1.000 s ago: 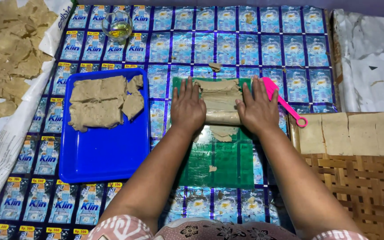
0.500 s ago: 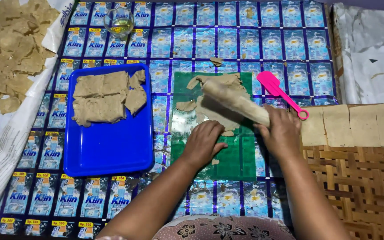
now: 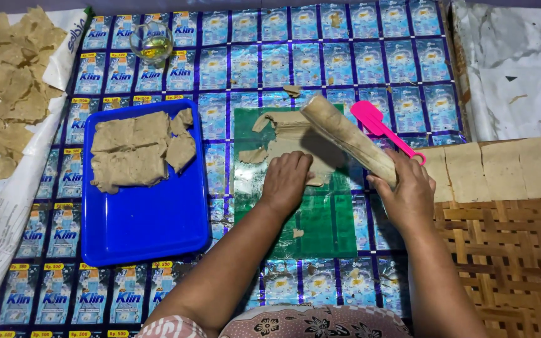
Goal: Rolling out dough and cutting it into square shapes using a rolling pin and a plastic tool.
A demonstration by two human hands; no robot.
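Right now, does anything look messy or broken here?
Yes. The flat dough on the green sheet has ragged, torn edges, and loose crumbs lie on the sheet near the left hand.

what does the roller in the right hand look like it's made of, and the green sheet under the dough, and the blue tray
The roller in the right hand looks like pale wood, matte and smeared with dough, though the coating hides the grain. The green sheet seems thin plastic: glossy, with light glare. The blue tray looks like moulded plastic, smooth with a raised, rounded rim and a soft sheen.
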